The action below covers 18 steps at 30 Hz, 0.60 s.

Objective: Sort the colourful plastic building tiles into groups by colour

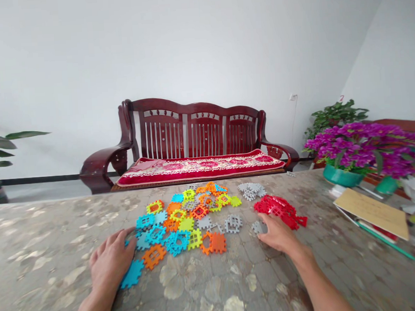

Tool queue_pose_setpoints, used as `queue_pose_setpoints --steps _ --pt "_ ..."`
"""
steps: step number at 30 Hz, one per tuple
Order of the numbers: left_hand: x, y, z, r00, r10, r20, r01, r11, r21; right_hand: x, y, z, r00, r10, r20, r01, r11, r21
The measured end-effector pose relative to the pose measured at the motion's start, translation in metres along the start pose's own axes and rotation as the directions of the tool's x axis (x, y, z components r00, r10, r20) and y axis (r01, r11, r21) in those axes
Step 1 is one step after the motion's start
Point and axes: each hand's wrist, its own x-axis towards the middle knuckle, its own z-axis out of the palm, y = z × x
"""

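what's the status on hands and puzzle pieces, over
Left hand at blue pieces. Right hand at a grey piece, beside the red pile. Mixed-colour pieces spread between hands. Purple flowers off right, away from both hands.

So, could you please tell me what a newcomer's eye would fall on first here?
Probably the bright jumble of interlocking pieces on the table, between the left hand and the right hand. The red pile beside the right hand might come next, then the purple flowers at the right of the view.

The left hand (pixel 110 261) lies palm-down by blue interlocking tiles (pixel 132 274); the right hand (pixel 278 234) is at a gray tile (pixel 257 227) beside piled red tiles (pixel 280 210).
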Motion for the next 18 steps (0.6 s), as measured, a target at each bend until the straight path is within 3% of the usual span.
queue_pose_setpoints --steps 6,12,15,18 --pt "0.001 0.000 0.001 1.000 0.003 -0.011 -0.003 1.000 0.005 0.002 -0.004 0.006 0.999 -0.011 -0.042 0.009 0.999 -0.036" --pt "-0.003 0.005 -0.005 1.000 -0.002 -0.020 0.002 1.000 0.000 0.011 -0.018 0.009 0.995 0.001 -0.103 0.021 0.979 0.205" --pt "-0.004 0.008 -0.008 1.000 -0.012 -0.015 0.012 1.000 0.003 0.022 -0.036 0.011 0.989 -0.051 -0.137 0.092 0.947 0.307" --pt "-0.003 0.008 -0.008 1.000 -0.020 -0.007 0.020 1.000 -0.004 0.031 -0.052 0.012 0.985 -0.124 -0.117 0.155 0.939 0.307"
